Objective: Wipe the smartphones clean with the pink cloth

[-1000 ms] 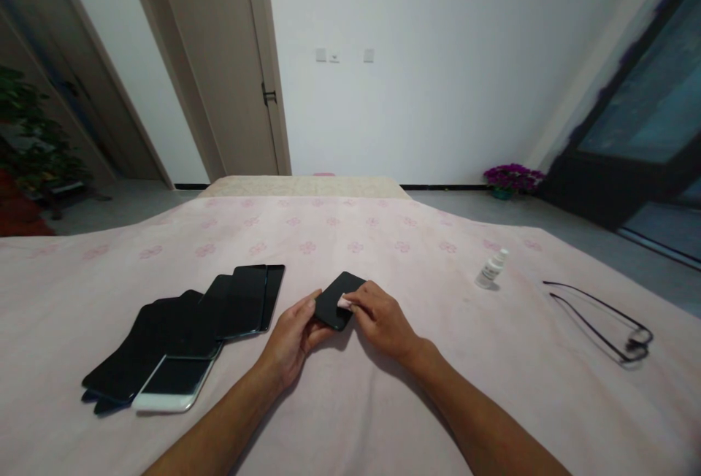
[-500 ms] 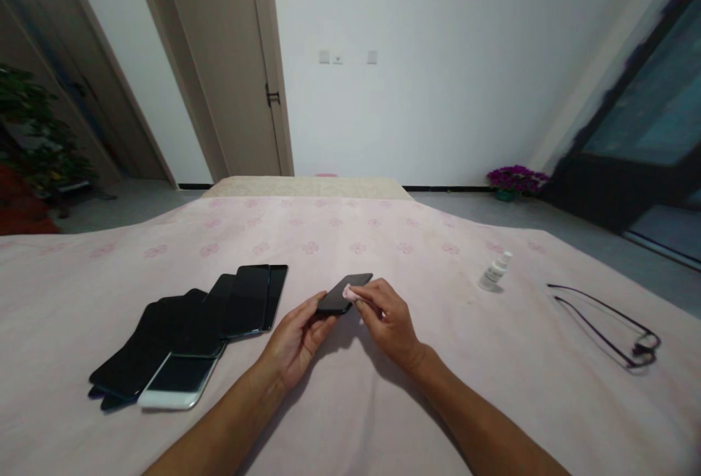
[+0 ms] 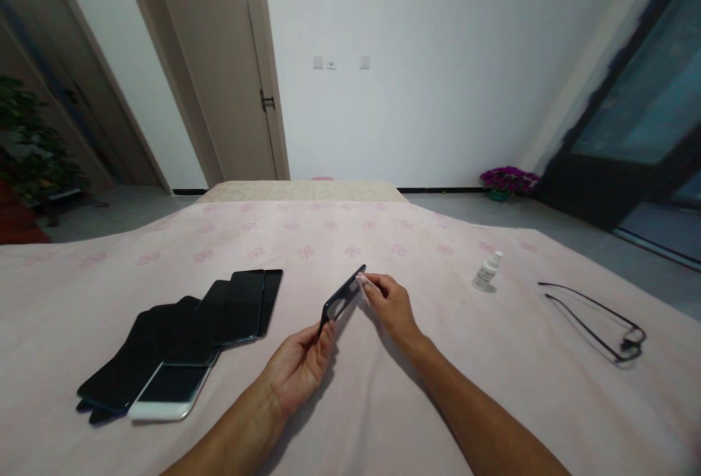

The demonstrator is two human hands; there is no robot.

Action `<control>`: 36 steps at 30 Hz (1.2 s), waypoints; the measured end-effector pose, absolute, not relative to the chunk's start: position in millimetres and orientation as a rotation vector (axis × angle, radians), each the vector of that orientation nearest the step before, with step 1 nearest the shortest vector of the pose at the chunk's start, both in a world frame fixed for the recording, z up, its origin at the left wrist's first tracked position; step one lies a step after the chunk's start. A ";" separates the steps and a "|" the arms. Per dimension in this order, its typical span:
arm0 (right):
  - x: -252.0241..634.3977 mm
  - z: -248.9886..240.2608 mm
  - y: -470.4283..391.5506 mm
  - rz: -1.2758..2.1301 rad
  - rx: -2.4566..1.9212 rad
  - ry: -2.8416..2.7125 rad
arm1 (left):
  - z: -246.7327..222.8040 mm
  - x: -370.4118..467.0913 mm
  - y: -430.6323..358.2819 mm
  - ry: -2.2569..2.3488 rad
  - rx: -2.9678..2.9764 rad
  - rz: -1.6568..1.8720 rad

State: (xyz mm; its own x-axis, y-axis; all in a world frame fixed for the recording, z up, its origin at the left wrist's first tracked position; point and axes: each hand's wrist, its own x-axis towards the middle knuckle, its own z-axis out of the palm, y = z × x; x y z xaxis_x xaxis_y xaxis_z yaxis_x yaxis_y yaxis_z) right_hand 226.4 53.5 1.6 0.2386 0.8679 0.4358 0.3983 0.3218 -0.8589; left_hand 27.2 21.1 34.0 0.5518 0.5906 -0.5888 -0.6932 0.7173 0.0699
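A dark smartphone [image 3: 344,296] is tilted up on its edge above the pink cloth, gripped near its lower end by my left hand [image 3: 302,366]. My right hand [image 3: 393,308] is closed in a pinch on a small pale pink cloth [image 3: 362,279], which meets the phone's far right edge. To the left lies a fanned pile of black smartphones [image 3: 175,330], with a white-framed phone [image 3: 171,391] at its near side.
A small white spray bottle [image 3: 487,271] stands to the right. Beyond it lie black-framed glasses [image 3: 602,324]. The flowered pink tablecloth [image 3: 427,403] spreads beneath everything. Purple flowers [image 3: 508,179] are on the floor near the wall.
My left hand has turned the phone from nearly flat to steeply tilted. The cloth in my right hand has shifted from the phone's face to its far edge.
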 end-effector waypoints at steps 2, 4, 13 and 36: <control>225.0 -0.6 52.2 0.499 -1.310 -1.436 | 34.6 30.4 13.6 0.581 -0.255 0.700; 222.1 -2.2 49.6 0.489 -1.343 -1.550 | 33.7 33.1 7.6 0.521 -0.287 0.656; 219.4 2.3 47.5 0.352 -1.463 -1.871 | 30.1 38.8 -2.9 0.599 -0.330 0.633; 228.4 6.2 76.3 0.153 -1.613 -1.926 | -4.4 39.5 -9.3 1.296 2.454 0.590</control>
